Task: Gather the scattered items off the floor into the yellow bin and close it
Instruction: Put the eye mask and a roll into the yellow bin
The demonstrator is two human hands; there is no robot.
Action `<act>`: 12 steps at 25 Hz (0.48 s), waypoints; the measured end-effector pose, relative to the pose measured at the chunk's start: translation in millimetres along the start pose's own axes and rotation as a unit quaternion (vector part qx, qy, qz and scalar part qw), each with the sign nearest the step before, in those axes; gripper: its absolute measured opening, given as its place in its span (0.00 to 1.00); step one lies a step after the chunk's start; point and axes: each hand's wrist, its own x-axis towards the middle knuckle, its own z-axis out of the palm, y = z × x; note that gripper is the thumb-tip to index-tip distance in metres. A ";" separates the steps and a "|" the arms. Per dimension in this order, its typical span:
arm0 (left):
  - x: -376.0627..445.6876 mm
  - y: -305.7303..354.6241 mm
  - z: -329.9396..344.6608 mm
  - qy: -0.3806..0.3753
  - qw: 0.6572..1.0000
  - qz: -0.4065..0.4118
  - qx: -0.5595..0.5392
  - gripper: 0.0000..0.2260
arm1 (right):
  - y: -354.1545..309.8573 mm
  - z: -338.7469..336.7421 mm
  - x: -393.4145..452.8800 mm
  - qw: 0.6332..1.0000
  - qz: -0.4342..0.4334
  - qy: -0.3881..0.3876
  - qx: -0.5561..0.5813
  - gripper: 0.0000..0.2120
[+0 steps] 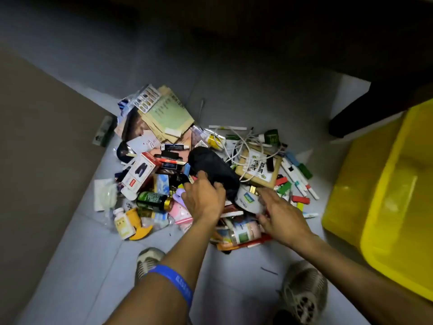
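Note:
A heap of small items lies on the grey floor: boxes, bottles, pens, cables, paper. My left hand grips the near end of a black pouch on top of the heap. My right hand reaches into the heap beside a white tape roll, with its fingers curled at the roll's edge; whether it holds the roll is unclear. The yellow bin stands open at the right, apart from both hands.
A brown framed QR-code sign with white cables over it lies behind my right hand. A green bottle and a red-and-white box sit left of my left hand. My two shoes stand near the heap. Dark furniture looms at the top right.

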 end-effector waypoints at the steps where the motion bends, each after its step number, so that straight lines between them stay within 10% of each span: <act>1: 7.9 0.7 13.3 -0.009 0.999 -0.036 -0.038 0.21 | 5.2 8.0 5.1 1.000 0.012 0.001 0.001 0.30; 4: 24.7 -1.1 33.8 -0.019 0.955 -0.188 -0.226 0.28 | 8.7 27.5 15.7 0.998 0.005 -0.023 0.063 0.23; 12: 4.2 -8.6 20.4 0.006 0.853 -0.144 -0.502 0.20 | 14.3 -6.4 -24.0 0.902 0.115 0.010 0.416 0.06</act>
